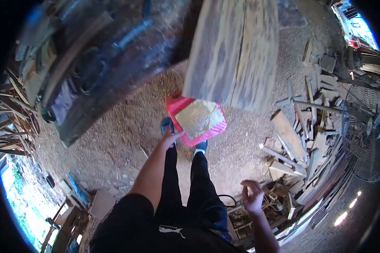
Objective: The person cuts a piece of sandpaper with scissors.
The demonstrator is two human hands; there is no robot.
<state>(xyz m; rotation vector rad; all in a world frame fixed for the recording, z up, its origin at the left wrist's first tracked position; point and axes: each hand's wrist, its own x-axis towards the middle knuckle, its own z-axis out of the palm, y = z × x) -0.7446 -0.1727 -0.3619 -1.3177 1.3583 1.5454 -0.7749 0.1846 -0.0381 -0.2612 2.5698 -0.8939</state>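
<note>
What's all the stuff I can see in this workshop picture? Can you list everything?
dustpan: one, pink-red, filled with sawdust, held out above the feet
plank: one, broad, grey, weathered, top centre
wood offcuts: many, pale brown, heaped at right
fan: one, dark wire cage, far right
ground: sawdust-covered, tan
shoes: two, dark, under the dustpan
left hand: one, gripping the dustpan's edge
right hand: one, open, holding nothing, lower right

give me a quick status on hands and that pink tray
Left hand grips pink tray of sawdust. Right hand free, open. Wood scraps piled right.
</note>
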